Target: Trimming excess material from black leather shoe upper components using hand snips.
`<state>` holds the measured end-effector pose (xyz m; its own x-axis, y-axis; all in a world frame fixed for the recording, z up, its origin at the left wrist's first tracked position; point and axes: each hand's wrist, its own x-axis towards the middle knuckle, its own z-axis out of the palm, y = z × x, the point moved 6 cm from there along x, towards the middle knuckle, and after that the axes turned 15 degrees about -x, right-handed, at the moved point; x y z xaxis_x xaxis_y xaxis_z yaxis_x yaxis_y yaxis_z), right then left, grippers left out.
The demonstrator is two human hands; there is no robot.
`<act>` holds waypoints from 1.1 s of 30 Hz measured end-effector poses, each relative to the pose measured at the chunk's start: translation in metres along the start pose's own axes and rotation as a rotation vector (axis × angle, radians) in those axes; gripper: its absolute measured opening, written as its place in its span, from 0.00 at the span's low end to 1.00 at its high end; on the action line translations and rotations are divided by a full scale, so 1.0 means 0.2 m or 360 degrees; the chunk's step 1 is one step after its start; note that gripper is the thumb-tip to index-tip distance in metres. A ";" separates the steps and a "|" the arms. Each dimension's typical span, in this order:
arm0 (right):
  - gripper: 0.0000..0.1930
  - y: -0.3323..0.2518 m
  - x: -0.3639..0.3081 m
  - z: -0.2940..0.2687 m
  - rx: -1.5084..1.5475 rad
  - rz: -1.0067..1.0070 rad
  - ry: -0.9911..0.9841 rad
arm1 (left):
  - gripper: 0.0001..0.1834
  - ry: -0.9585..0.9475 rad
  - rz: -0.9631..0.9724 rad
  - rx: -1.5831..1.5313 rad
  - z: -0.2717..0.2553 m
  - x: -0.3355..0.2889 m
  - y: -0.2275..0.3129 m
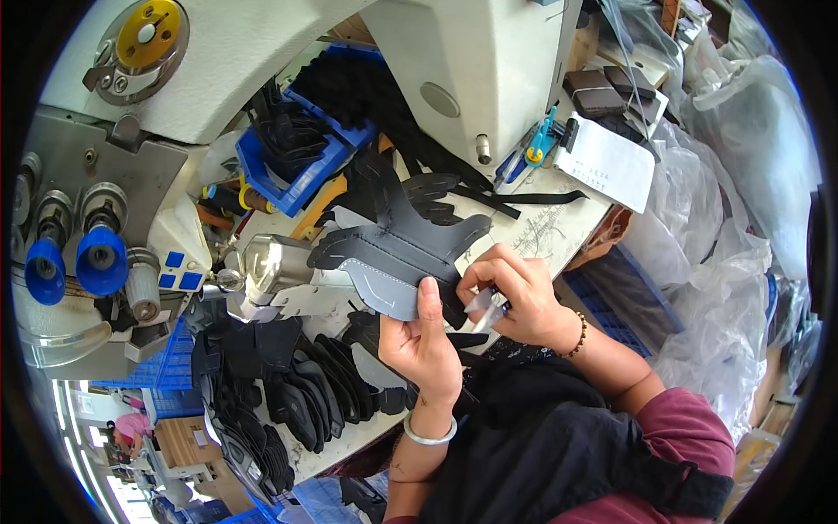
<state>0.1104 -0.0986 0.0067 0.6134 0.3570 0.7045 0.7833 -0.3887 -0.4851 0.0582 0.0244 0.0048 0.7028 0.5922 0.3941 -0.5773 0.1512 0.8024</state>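
My left hand (425, 354) pinches the near edge of a dark grey stitched shoe-upper piece (397, 249), thumb on top. The piece spreads out over the sewing machine's bed, with a lighter grey panel edged in pale stitching beside my thumb. At its right edge, my right hand (521, 301) is closed round a small pale tool (484, 313); the fingers cover much of it, so its exact kind does not show. The metal sewing head (271, 266) of the machine is just left of the piece.
The machine's white arm (471, 79) rises beyond my hands. Blue bins (279, 175) hold black parts. Stacked black pieces (305, 393) lie at the near left. Blue-handled scissors (539, 144) and a paper pad (607, 162) sit at the right; clear plastic bags (698, 288) lie past the table edge.
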 end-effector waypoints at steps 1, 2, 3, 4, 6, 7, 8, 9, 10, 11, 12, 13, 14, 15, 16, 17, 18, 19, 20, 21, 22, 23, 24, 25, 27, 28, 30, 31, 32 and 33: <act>0.12 -0.01 -0.01 -0.01 0.0140 -0.0011 -0.0017 | 0.09 0.0041 -0.0067 -0.0048 -0.01 0.00 -0.01; 0.14 -0.01 -0.02 -0.02 0.0279 -0.0022 -0.0034 | 0.08 0.0081 -0.0135 -0.0097 -0.02 0.00 -0.02; 0.14 0.01 -0.03 -0.03 0.0270 -0.0016 -0.0028 | 0.08 0.0071 -0.0142 -0.0102 -0.02 0.01 -0.02; 0.11 0.03 -0.05 -0.04 0.0373 0.0023 0.0011 | 0.06 0.0192 -0.0203 -0.0231 -0.04 0.02 -0.03; 0.07 0.11 -0.09 -0.08 0.0327 0.0089 0.0255 | 0.04 0.0370 -0.0306 -0.0399 -0.10 0.03 -0.08; 0.08 0.18 -0.11 -0.11 0.0254 0.0225 0.0380 | 0.05 0.0394 -0.0342 -0.0416 -0.11 0.04 -0.09; 0.09 0.23 -0.12 -0.12 0.0272 0.0454 0.0438 | 0.05 0.0399 -0.0342 -0.0426 -0.11 0.04 -0.09; 0.11 0.28 -0.13 -0.12 0.0296 0.0682 0.0491 | 0.05 0.0411 -0.0337 -0.0433 -0.13 0.04 -0.08; 0.16 0.31 -0.14 -0.12 0.0405 0.0742 0.0402 | 0.08 0.0388 -0.0312 -0.0333 -0.14 0.04 -0.08; 0.16 0.32 -0.14 -0.13 0.0395 0.0751 0.0411 | 0.08 0.0378 -0.0324 -0.0334 -0.13 0.04 -0.08; 0.18 0.31 -0.11 -0.12 0.0554 0.0717 0.0274 | 0.08 0.0387 -0.0322 -0.0330 -0.13 0.04 -0.08; 0.21 0.28 -0.09 -0.12 0.0714 0.0679 0.0135 | 0.08 0.0397 -0.0319 -0.0325 -0.13 0.05 -0.07; 0.23 0.25 -0.07 -0.14 0.0555 0.0607 0.0000 | 0.08 0.0410 -0.0337 -0.0315 -0.13 0.04 -0.07; 0.23 0.27 -0.07 -0.15 0.0552 0.0610 0.0006 | 0.08 0.0405 -0.0340 -0.0316 -0.13 0.04 -0.07; 0.23 0.26 -0.06 -0.15 0.0492 0.0482 -0.0005 | 0.07 0.0403 -0.0350 -0.0325 -0.13 0.04 -0.08; 0.22 0.24 -0.05 -0.15 0.0433 0.0354 -0.0017 | 0.07 0.0402 -0.0359 -0.0334 -0.13 0.04 -0.08; 0.20 0.23 -0.03 -0.16 0.0452 0.0354 0.0015 | 0.07 0.0400 -0.0360 -0.0333 -0.13 0.04 -0.08; 0.20 0.24 -0.03 -0.15 0.0453 0.0355 0.0017 | 0.07 0.0400 -0.0367 -0.0339 -0.12 0.04 -0.08; 0.20 0.24 -0.03 -0.15 0.0392 0.0266 0.0044 | 0.07 0.0399 -0.0374 -0.0345 -0.12 0.03 -0.08; 0.19 0.22 -0.03 -0.14 0.0331 0.0178 0.0071 | 0.07 0.0397 -0.0374 -0.0344 -0.11 0.03 -0.07; 0.14 0.21 -0.02 -0.15 0.0260 0.0148 0.0125 | 0.07 0.0389 -0.0394 -0.0369 -0.10 0.02 -0.07; 0.14 0.20 -0.01 -0.14 0.0259 0.0149 0.0127 | 0.07 0.0380 -0.0416 -0.0395 -0.09 0.02 -0.06; 0.11 0.21 -0.02 -0.14 0.0256 0.0198 0.0213 | 0.07 0.0379 -0.0417 -0.0395 -0.08 0.02 -0.06; 0.09 0.21 -0.02 -0.15 0.0251 0.0247 0.0299 | 0.07 0.0356 -0.0446 -0.0430 -0.07 0.01 -0.06; 0.04 0.27 -0.06 -0.15 0.0369 0.0498 0.0543 | 0.07 0.0329 -0.0476 -0.0469 -0.05 0.01 -0.05; 0.04 0.32 -0.09 -0.14 0.0614 0.0692 0.0590 | 0.08 0.0328 -0.0465 -0.0502 -0.05 0.02 -0.05; 0.05 0.40 -0.13 -0.14 0.0931 0.0864 0.0530 | 0.08 0.0307 -0.0463 -0.0539 -0.07 0.04 -0.05; 0.05 0.41 -0.14 -0.14 0.0926 0.0862 0.0529 | 0.08 0.0308 -0.0464 -0.0544 -0.07 0.04 -0.05; 0.06 0.39 -0.14 -0.14 0.0981 0.0811 0.0457 | 0.08 0.0300 -0.0476 -0.0550 -0.07 0.04 -0.05; 0.07 0.35 -0.13 -0.14 0.1039 0.0759 0.0381 | 0.08 0.0295 -0.0486 -0.0552 -0.07 0.04 -0.05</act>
<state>0.1470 -0.1596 -0.0306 0.9131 0.0607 0.4032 0.3917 0.1434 -0.9088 0.0632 0.0393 -0.0057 0.7937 0.6060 0.0525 -0.4829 0.5753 0.6602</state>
